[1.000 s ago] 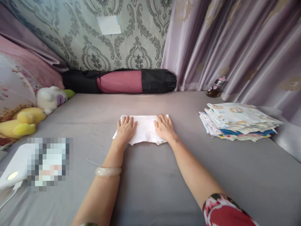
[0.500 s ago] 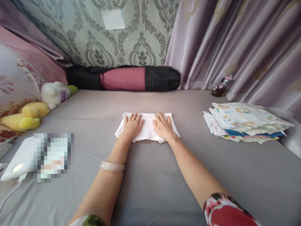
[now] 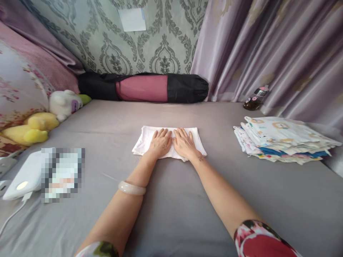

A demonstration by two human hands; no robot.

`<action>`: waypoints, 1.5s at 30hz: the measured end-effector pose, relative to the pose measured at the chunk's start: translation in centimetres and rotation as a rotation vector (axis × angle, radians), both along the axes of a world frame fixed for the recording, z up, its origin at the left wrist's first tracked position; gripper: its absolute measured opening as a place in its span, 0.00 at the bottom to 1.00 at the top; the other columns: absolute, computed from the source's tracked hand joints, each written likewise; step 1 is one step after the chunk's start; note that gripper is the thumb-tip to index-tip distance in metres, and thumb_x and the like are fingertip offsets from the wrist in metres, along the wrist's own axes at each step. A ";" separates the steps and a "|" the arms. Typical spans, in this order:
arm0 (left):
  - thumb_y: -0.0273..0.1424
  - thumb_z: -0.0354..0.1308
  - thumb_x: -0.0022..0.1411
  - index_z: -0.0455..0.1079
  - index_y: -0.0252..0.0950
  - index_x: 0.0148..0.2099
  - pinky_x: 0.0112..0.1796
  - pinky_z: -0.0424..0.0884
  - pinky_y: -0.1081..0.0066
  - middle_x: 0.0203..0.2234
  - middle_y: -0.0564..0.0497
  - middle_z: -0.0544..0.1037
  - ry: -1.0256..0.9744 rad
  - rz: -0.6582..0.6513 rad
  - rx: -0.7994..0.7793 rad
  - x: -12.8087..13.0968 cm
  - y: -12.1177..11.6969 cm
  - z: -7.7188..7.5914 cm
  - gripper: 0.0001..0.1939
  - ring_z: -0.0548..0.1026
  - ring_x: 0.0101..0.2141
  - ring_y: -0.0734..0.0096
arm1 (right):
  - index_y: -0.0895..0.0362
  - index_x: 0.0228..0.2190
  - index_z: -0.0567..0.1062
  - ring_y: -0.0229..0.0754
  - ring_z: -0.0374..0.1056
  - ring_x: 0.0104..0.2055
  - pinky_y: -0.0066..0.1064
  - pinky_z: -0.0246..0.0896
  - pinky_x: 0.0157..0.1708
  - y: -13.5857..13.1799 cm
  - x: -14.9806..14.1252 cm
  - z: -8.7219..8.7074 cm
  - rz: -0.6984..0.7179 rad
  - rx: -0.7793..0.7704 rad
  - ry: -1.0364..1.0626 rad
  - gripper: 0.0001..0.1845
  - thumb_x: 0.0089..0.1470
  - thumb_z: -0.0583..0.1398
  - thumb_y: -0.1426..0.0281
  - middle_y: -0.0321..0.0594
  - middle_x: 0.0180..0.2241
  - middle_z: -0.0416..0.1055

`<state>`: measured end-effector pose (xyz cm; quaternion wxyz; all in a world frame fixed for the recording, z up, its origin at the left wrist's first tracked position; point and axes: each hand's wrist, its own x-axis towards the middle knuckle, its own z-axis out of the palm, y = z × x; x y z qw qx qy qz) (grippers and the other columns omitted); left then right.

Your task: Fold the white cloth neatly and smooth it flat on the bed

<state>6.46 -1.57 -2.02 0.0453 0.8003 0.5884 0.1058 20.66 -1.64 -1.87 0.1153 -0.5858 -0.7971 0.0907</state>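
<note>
A white folded cloth garment [image 3: 144,139] lies flat on the grey bed sheet [image 3: 171,200] in front of me. My left hand [image 3: 161,142] rests palm down on its middle, fingers stretched out. Close beside it, my right hand [image 3: 184,143] also lies flat on the fabric, with fingers extended and the thumb side near the left hand. Both hands are open and grip nothing. The garment's left and right ends show beyond the hands; its exact kind is hard to make out.
On the right lies a stack of folded printed clothes [image 3: 284,139], with a dark bottle [image 3: 255,98] behind it. A black and pink rolled bag [image 3: 143,87] lies along the wall. At left are plush toys [image 3: 40,126], a white power bank [image 3: 28,175] with a cable, and a blurred-out flat object [image 3: 63,175].
My left hand has slid right across the white garment, toward my right hand. The right hand stays nearly where it was. The view has shifted slightly.
</note>
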 end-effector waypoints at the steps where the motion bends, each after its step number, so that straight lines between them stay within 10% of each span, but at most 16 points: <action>1: 0.34 0.40 0.72 0.61 0.33 0.65 0.65 0.51 0.52 0.66 0.39 0.63 0.001 0.002 0.006 0.0 0.0 -0.1 0.24 0.57 0.67 0.55 | 0.62 0.66 0.58 0.50 0.41 0.72 0.53 0.30 0.69 0.0 0.0 -0.1 -0.001 0.001 -0.003 0.30 0.66 0.43 0.67 0.49 0.69 0.50; 13: 0.29 0.44 0.68 0.67 0.36 0.60 0.63 0.59 0.58 0.60 0.42 0.72 -0.270 -0.023 0.063 -1.1 1.1 -0.4 0.21 0.68 0.61 0.62 | 0.62 0.64 0.59 0.52 0.44 0.71 0.56 0.34 0.68 0.5 -0.3 0.4 -0.014 0.000 -0.053 0.29 0.66 0.43 0.68 0.50 0.68 0.52; 23: 0.27 0.46 0.65 0.73 0.36 0.55 0.55 0.70 0.61 0.51 0.45 0.80 -0.655 0.405 0.111 -5.9 1.1 1.8 0.21 0.77 0.49 0.60 | 0.68 0.65 0.57 0.51 0.42 0.72 0.50 0.30 0.69 1.0 -4.9 0.4 -0.049 -0.008 -0.024 0.32 0.67 0.42 0.62 0.54 0.69 0.51; 45: 0.31 0.49 0.63 0.74 0.31 0.53 0.53 0.70 0.63 0.48 0.39 0.80 -0.892 0.623 0.077 -9.1 2.3 0.4 0.20 0.77 0.51 0.58 | 0.65 0.66 0.56 0.53 0.40 0.72 0.54 0.29 0.69 -0.3 -9.3 0.0 -0.046 0.007 0.012 0.32 0.67 0.43 0.62 0.53 0.70 0.48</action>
